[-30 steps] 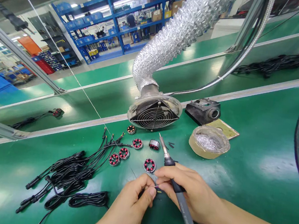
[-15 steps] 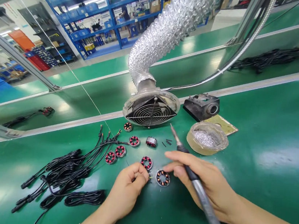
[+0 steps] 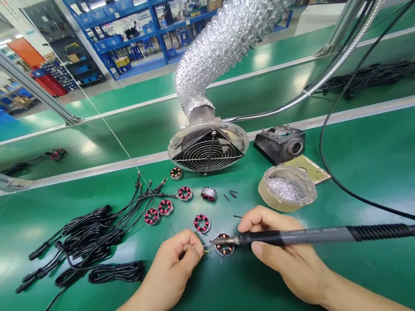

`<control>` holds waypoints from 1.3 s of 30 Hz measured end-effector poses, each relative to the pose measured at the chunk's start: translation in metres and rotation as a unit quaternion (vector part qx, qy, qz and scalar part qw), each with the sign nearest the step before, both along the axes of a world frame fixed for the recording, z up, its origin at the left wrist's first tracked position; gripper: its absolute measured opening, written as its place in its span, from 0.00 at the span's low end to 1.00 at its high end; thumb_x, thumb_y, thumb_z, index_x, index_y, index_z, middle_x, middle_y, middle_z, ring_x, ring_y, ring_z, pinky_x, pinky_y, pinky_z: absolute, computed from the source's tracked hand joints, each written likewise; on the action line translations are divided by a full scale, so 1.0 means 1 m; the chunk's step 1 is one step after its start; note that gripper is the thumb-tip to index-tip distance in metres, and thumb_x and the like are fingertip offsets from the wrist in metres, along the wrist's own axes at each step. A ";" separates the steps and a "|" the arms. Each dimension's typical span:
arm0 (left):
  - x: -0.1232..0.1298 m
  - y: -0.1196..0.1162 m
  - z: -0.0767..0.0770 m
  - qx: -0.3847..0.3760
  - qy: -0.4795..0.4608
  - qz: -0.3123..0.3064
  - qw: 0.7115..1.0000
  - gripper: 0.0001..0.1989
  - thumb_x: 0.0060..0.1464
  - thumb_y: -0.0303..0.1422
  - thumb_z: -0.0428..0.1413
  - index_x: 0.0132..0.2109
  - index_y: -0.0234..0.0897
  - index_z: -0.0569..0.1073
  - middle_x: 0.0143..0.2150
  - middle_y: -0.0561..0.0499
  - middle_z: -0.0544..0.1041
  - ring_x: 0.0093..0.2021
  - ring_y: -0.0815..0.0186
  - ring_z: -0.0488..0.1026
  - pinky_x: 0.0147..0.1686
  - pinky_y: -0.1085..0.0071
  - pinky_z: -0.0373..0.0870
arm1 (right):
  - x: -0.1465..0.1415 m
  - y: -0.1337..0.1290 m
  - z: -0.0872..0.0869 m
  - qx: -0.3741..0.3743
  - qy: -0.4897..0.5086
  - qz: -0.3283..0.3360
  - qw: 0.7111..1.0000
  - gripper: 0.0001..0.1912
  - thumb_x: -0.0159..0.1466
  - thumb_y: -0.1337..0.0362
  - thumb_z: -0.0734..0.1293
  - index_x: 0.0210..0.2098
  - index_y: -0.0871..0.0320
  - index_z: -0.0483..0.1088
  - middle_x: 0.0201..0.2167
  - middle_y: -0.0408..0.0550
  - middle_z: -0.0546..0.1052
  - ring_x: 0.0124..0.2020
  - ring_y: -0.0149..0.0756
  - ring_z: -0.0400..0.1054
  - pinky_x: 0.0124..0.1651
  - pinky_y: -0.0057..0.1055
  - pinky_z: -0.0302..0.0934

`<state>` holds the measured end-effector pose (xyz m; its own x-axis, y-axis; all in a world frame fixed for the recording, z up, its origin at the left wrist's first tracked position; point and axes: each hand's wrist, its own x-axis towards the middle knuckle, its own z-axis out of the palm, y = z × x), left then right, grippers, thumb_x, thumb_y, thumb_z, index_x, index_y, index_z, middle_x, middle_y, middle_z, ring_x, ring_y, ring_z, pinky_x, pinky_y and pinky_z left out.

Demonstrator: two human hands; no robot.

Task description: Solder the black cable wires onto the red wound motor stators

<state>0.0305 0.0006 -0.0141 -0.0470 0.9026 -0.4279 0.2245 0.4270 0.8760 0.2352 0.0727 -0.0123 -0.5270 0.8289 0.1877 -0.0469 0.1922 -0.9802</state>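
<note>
My right hand is closed around a soldering iron, held nearly level with its tip pointing left. The tip passes over a motor stator with copper windings and comes close to the fingertips of my left hand. Pinched in that left hand are thin wires, their pale and yellowish ends poking out; whether the iron's tip touches them I cannot tell. Just above lies a stator with red windings. Several more stators rest farther back, one of them on its side.
Black cables with connectors lie in a heap at left. A fume extractor hood hangs behind the stators. At back right are a tub of silvery shavings and a black iron stand. The iron's cord loops across the right side.
My right hand has turned the soldering iron from pointing up and away to lying level, its tip now beside my left fingers. The cord has swung into view. My left hand stays almost still.
</note>
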 end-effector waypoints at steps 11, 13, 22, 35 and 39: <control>0.000 -0.001 0.000 0.004 0.013 -0.016 1.000 0.16 0.56 0.44 0.52 0.27 0.38 0.64 0.20 0.61 0.55 0.22 0.72 0.50 0.22 0.74 0.47 | 0.000 0.000 0.000 0.004 0.018 0.012 1.000 0.03 0.58 0.67 0.62 0.30 0.57 0.68 0.19 0.39 0.66 0.18 0.27 0.55 0.20 0.25 0.46; 0.001 -0.001 0.000 0.002 0.015 -0.017 1.000 0.16 0.56 0.44 0.52 0.27 0.38 0.64 0.20 0.60 0.55 0.22 0.72 0.50 0.22 0.74 0.47 | 0.000 0.000 0.001 0.002 0.015 0.012 1.000 0.03 0.58 0.66 0.62 0.29 0.57 0.68 0.19 0.39 0.66 0.18 0.27 0.56 0.20 0.25 0.46; 0.000 -0.001 -0.002 0.007 0.026 -0.027 0.999 0.15 0.57 0.43 0.51 0.27 0.39 0.64 0.20 0.60 0.56 0.22 0.71 0.50 0.22 0.73 0.47 | 0.000 -0.003 -0.001 0.040 -0.001 0.011 0.999 0.05 0.58 0.67 0.61 0.30 0.57 0.69 0.19 0.39 0.68 0.19 0.28 0.58 0.21 0.26 0.49; 0.001 -0.001 0.001 0.002 0.024 -0.031 0.999 0.16 0.57 0.43 0.51 0.27 0.39 0.63 0.20 0.60 0.55 0.22 0.71 0.48 0.22 0.73 0.46 | 0.002 -0.005 0.002 0.124 -0.009 -0.021 0.992 0.08 0.57 0.70 0.59 0.31 0.55 0.68 0.21 0.39 0.67 0.20 0.29 0.58 0.22 0.27 0.50; 0.001 -0.002 0.001 0.001 0.021 -0.028 0.999 0.16 0.56 0.45 0.52 0.27 0.39 0.63 0.20 0.61 0.55 0.22 0.71 0.48 0.22 0.73 0.46 | 0.003 -0.005 0.006 0.121 -0.018 -0.015 0.992 0.07 0.57 0.70 0.59 0.31 0.56 0.68 0.21 0.40 0.68 0.20 0.30 0.59 0.23 0.28 0.51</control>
<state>0.0317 -0.0011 -0.0133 -0.0145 0.9055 -0.4240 0.2842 0.4103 0.8665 0.2385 0.0679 -0.0067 -0.5132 0.7765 0.3656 -0.0045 0.4236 -0.9059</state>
